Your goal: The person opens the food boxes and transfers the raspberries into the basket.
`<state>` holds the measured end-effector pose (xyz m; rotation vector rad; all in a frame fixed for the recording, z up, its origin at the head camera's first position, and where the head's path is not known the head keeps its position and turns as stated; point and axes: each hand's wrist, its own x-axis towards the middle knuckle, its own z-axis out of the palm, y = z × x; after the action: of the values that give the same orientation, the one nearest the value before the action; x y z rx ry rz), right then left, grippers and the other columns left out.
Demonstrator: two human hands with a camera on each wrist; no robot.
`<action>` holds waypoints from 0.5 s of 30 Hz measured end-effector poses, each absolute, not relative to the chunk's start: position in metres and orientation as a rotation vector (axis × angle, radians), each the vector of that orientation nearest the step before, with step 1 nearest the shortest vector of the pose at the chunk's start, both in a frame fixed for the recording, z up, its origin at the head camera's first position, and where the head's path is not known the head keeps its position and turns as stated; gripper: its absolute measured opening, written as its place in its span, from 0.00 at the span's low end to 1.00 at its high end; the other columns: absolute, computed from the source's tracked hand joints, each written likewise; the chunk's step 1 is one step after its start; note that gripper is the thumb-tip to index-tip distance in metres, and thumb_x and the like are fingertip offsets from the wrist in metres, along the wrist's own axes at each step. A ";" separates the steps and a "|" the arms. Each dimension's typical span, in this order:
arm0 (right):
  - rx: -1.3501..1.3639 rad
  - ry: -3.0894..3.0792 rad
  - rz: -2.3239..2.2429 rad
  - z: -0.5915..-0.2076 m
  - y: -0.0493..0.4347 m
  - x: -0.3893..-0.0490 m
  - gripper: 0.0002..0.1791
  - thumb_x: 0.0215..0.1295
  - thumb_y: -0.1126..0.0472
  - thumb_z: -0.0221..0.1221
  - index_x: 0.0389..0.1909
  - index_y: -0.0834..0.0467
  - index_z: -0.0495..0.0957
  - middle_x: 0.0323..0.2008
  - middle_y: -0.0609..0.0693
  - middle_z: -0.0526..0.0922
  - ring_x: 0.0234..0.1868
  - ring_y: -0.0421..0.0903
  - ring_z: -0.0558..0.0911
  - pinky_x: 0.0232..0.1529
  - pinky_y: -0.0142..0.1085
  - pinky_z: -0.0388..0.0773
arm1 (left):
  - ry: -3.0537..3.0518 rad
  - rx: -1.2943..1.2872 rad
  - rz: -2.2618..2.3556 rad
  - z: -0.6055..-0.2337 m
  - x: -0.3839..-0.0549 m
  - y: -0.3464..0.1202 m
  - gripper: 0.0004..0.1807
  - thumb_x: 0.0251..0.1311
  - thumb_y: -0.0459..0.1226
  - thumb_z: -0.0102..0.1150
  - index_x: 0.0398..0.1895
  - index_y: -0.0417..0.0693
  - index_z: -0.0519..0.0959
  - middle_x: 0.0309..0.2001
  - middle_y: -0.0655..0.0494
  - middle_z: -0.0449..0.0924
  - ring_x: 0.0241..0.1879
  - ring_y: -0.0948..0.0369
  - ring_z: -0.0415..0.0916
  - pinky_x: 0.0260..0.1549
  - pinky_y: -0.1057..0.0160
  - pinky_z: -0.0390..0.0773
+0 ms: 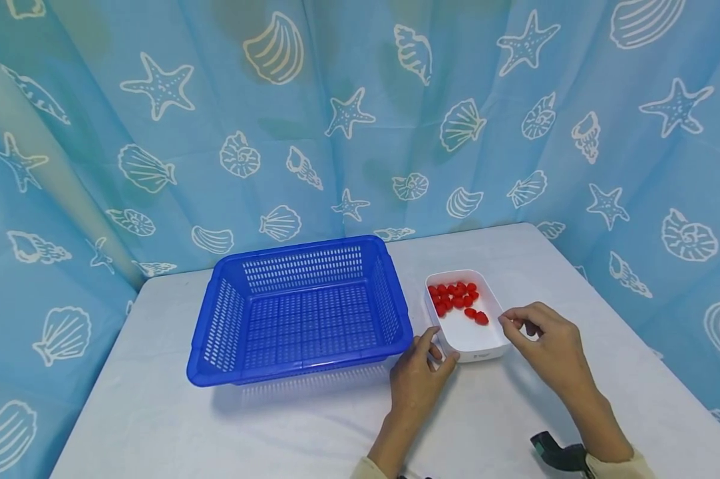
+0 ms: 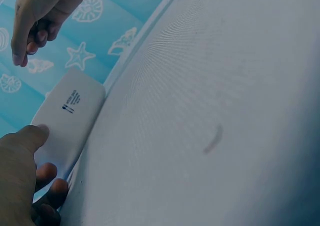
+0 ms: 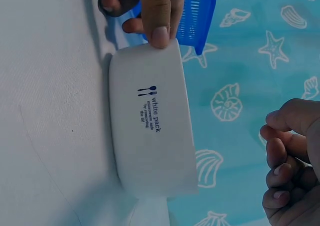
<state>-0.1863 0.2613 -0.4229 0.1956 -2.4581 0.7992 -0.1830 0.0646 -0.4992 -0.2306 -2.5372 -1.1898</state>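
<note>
A white plastic container (image 1: 473, 336) with rounded corners and printed text on its near side stands on the table. Small red berries (image 1: 458, 301) are gathered toward its far left part. My left hand (image 1: 418, 379) grips the container's near left corner, with the thumb on the printed side and the other fingers along the left side. Over the right rim hovers my right hand (image 1: 545, 342), thumb and index fingertips together and the rest of the fingers curled. Nothing shows between those fingertips in the right wrist view.
Just left of the container sits a large blue plastic basket (image 1: 312, 328) with slotted walls. A white cloth covers the table (image 1: 156, 426). Behind it hangs a blue curtain (image 1: 360, 169) with white shells and starfish. A dark strap-like piece (image 1: 557, 454) is by the right wrist.
</note>
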 end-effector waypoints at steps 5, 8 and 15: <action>0.182 -2.493 0.794 -0.425 0.259 -0.190 0.07 0.53 0.58 0.66 0.33 0.53 0.82 0.27 0.43 0.76 0.30 0.41 0.69 0.26 0.18 0.68 | -2.522 -0.240 -1.170 -0.501 -0.183 0.065 0.26 0.55 0.55 0.58 0.57 0.63 0.71 0.30 0.69 0.72 0.23 0.74 0.62 0.20 0.76 0.61; 0.197 -2.516 0.777 -0.426 0.260 -0.195 0.08 0.53 0.58 0.66 0.34 0.54 0.81 0.28 0.44 0.76 0.30 0.41 0.70 0.26 0.20 0.70 | -2.521 -0.243 -1.177 -0.501 -0.183 0.065 0.26 0.55 0.55 0.58 0.57 0.63 0.71 0.29 0.69 0.71 0.23 0.74 0.62 0.20 0.76 0.61; 0.233 -2.635 0.734 -0.425 0.260 -0.212 0.09 0.54 0.58 0.65 0.36 0.55 0.80 0.30 0.47 0.75 0.32 0.45 0.71 0.23 0.27 0.73 | -2.517 -0.245 -1.162 -0.499 -0.184 0.064 0.26 0.55 0.55 0.58 0.58 0.62 0.71 0.29 0.70 0.71 0.23 0.74 0.62 0.19 0.76 0.61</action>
<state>-0.2116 0.2599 -0.4246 0.2326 -2.6353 0.7344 -0.1842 0.0637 -0.4994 -0.2449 -2.5167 -1.1621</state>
